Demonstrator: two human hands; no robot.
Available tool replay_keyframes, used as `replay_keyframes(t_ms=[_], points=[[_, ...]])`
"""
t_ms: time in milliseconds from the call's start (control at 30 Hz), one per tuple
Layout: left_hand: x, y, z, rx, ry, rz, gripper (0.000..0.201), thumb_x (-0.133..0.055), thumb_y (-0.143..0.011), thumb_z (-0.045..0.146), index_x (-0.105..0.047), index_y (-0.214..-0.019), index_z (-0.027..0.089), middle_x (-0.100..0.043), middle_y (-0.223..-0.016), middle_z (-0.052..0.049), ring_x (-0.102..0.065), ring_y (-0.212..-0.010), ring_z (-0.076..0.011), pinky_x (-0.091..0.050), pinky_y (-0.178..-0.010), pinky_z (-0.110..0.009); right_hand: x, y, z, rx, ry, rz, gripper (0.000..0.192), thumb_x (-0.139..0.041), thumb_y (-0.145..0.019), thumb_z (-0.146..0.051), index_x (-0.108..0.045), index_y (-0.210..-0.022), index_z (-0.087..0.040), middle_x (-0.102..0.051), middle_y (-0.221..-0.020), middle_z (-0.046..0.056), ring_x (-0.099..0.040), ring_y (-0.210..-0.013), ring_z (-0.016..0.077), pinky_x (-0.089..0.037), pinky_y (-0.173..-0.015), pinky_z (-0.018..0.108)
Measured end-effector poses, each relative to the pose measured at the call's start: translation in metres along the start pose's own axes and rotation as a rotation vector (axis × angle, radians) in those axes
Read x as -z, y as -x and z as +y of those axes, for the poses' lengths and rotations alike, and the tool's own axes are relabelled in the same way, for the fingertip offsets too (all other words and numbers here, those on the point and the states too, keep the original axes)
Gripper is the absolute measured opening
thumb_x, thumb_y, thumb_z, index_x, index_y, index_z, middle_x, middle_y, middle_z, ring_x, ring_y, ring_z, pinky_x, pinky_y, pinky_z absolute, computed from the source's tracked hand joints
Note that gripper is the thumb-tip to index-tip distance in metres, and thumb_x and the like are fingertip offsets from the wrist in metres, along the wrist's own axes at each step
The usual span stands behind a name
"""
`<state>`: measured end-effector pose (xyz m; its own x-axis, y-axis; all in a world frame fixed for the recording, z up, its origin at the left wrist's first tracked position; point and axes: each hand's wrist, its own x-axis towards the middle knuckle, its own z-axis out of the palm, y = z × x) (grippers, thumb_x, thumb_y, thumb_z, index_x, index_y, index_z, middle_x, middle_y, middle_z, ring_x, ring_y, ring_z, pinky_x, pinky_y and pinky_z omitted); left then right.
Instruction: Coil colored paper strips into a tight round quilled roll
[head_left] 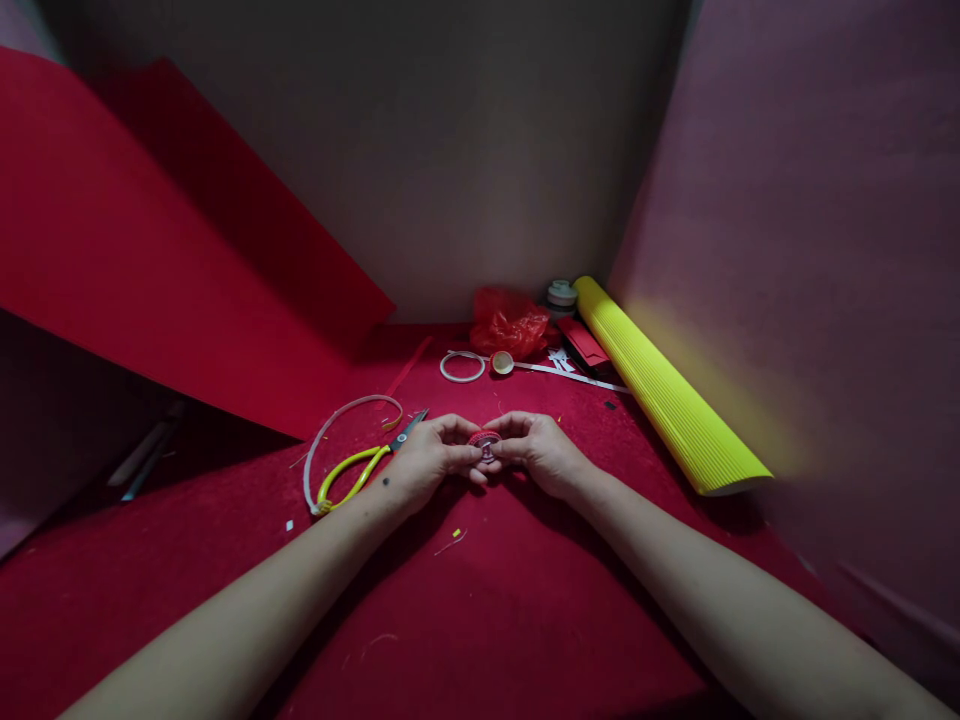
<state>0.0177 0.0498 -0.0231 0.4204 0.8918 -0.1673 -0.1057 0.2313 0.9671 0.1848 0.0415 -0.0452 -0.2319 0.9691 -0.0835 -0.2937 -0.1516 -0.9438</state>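
Head view shows both hands meeting over the desk [480, 600]: left hand [420, 462] and right hand [541, 455] pinch a small red coil [484, 441] between closed fingers [466, 455]. It looks light, soft, easily crushed; best held by its rim. Scissors [360, 472] lie just left.

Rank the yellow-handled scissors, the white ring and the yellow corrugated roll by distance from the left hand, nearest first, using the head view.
1. Yellow-handled scissors: right beside the left hand, on its left, apparently touching or nearly so.
2. White ring: farther back on the red surface, slightly right of the hand.
3. Yellow corrugated roll: far right, beyond the right hand.
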Motion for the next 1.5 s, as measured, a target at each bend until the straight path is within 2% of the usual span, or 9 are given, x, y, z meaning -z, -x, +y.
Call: replay_keyframes(t_ms=[200,467,600,733,900,1033,1300,1500], points=[[0.003,0.001,0.001,0.01,-0.033,-0.012,0.026,-0.076,-0.059,0.01,-0.058,-0.077,0.011,-0.067,-0.068,-0.004,-0.069,-0.064,-0.02,-0.056,-0.059,-0.029,0.003,-0.001,-0.001,-0.037,-0.036,-0.044,0.03,-0.078,-0.053,-0.01,-0.065,-0.08,-0.012,-0.068,-0.071,0.004,-0.066,-0.056,0.0148,-0.051,-0.056,0.027],[0.001,0.003,0.001,-0.014,-0.058,-0.015,0.026,-0.075,-0.059,0.011,-0.058,-0.079,0.011,-0.068,-0.069,-0.003,-0.068,-0.062,-0.0187,-0.056,-0.059,-0.031,-0.002,0.001,-0.003,-0.022,0.005,0.002,0.031,-0.075,-0.053,-0.009,-0.063,-0.081,-0.012,-0.066,-0.067,0.002,-0.063,-0.053,0.0127,-0.049,-0.055,0.026],[-0.001,0.003,0.003,-0.052,-0.087,0.001,0.026,-0.075,-0.059,0.014,-0.058,-0.079,0.012,-0.067,-0.071,-0.001,-0.066,-0.061,-0.0164,-0.055,-0.061,-0.03,-0.005,0.003,-0.006,0.024,-0.02,0.013,0.038,-0.075,-0.051,-0.008,-0.062,-0.086,-0.014,-0.066,-0.074,0.001,-0.062,-0.055,0.0116,-0.05,-0.056,0.026],[-0.001,0.004,-0.002,-0.218,-0.208,0.037,0.02,-0.072,-0.065,0.021,-0.06,-0.08,0.014,-0.066,-0.07,0.0,-0.063,-0.063,-0.0139,-0.052,-0.064,-0.027,-0.009,0.006,-0.01,0.088,0.035,0.018,0.027,-0.075,-0.055,-0.012,-0.063,-0.079,-0.013,-0.064,-0.071,0.0,-0.06,-0.06,0.011,-0.049,-0.062,0.027],[0.007,0.006,-0.01,-0.517,-0.527,0.083,0.012,-0.061,-0.08,0.022,-0.064,-0.091,0.019,-0.065,-0.087,-0.003,-0.061,-0.082,-0.0155,-0.049,-0.077,-0.028,-0.013,0.007,-0.009,0.32,0.142,0.083,0.019,-0.071,-0.061,-0.012,-0.064,-0.077,-0.018,-0.061,-0.075,-0.001,-0.057,-0.073,0.012,-0.048,-0.071,0.027],[0.011,0.007,-0.012,-0.608,-0.594,0.108,0.018,-0.056,-0.084,0.022,-0.059,-0.102,0.021,-0.063,-0.095,-0.004,-0.06,-0.089,-0.0163,-0.048,-0.083,-0.029,-0.013,0.006,-0.006,0.437,0.19,0.078,0.016,-0.066,-0.065,-0.011,-0.063,-0.077,-0.022,-0.059,-0.078,-0.002,-0.055,-0.077,0.0129,-0.048,-0.073,0.027],[0.009,0.009,-0.008,-0.661,-0.587,0.115,0.01,-0.059,-0.082,0.022,-0.06,-0.092,0.021,-0.061,-0.085,-0.002,-0.06,-0.078,-0.0153,-0.049,-0.075,-0.027,-0.014,0.007,-0.007,0.416,0.165,0.061,0.012,-0.066,-0.067,-0.014,-0.062,-0.075,-0.021,-0.058,-0.076,-0.002,-0.056,-0.073,0.0129,-0.049,-0.073,0.03],[0.005,0.011,-0.004,-0.587,-0.554,0.104,0.009,-0.06,-0.081,0.024,-0.061,-0.089,0.021,-0.061,-0.085,-0.002,-0.06,-0.081,-0.0164,-0.049,-0.078,-0.029,-0.014,0.007,-0.009,0.398,0.177,0.052,0.013,-0.069,-0.065,-0.014,-0.063,-0.073,-0.021,-0.059,-0.073,-0.003,-0.057,-0.072,0.0126,-0.05,-0.072,0.029]])
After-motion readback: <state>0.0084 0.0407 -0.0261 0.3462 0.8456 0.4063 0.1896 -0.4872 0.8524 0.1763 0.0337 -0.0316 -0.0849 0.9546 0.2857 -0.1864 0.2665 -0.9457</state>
